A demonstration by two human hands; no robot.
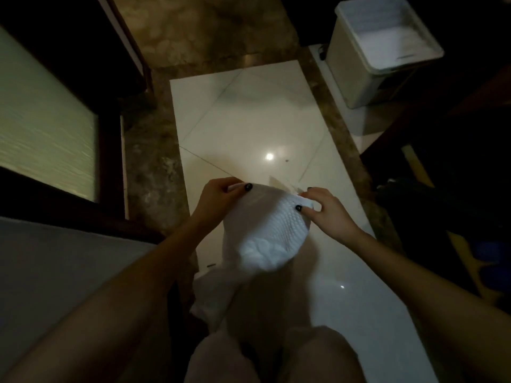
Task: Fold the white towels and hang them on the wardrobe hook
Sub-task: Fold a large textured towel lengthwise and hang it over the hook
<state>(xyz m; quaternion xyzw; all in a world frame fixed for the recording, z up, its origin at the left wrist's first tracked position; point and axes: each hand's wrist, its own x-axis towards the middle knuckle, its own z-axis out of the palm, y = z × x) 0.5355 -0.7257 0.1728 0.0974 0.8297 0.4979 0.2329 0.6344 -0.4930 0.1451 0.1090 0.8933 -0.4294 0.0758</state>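
Left hand (221,193) and right hand (325,207) pinch the white towel (272,230) by its top edge; uneven corners could skew the fold.

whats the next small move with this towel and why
Probably draw the two hands apart to pull the top edge taut. The left hand and right hand pinch the white towel close together, so it bunches between them and hangs slack toward the floor.

Waffle-textured cloth towel (272,225), glossy floor tiles (249,120)
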